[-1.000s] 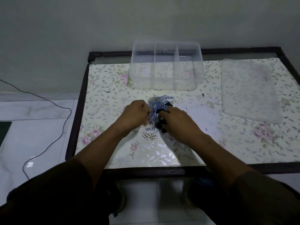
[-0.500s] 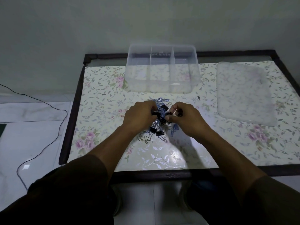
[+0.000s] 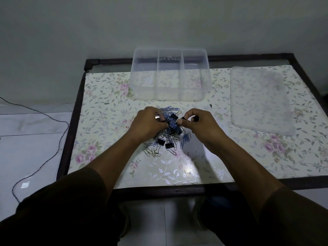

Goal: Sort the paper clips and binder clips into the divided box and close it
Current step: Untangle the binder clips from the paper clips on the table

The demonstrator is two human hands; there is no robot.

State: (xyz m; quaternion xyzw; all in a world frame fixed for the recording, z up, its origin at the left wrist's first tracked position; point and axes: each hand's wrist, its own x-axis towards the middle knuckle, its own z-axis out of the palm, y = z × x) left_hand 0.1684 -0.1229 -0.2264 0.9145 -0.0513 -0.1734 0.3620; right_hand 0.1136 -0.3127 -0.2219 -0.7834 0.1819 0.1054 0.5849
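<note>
A mixed pile of blue and silver paper clips [image 3: 171, 137] and black binder clips [image 3: 161, 141] lies in the middle of the table. My left hand [image 3: 149, 124] is on the pile's left side, its curled fingers gripping black binder clips. My right hand [image 3: 198, 124] is just right of the pile, lifted a little, and pinches a black binder clip [image 3: 182, 118] between thumb and forefinger. The clear divided box [image 3: 170, 94] stands open behind the pile, its three compartments holding nothing. Its clear lid [image 3: 260, 100] lies flat to the right.
The table [image 3: 106, 121] has a floral covering and a dark frame, with a wall right behind it. A black cable [image 3: 58, 121] runs over the tiled floor on the left.
My hands have drawn apart over the pile. My right hand has moved right and lifted slightly with a black binder clip pinched in it. The camera has tilted, so the table sits lower in view.
</note>
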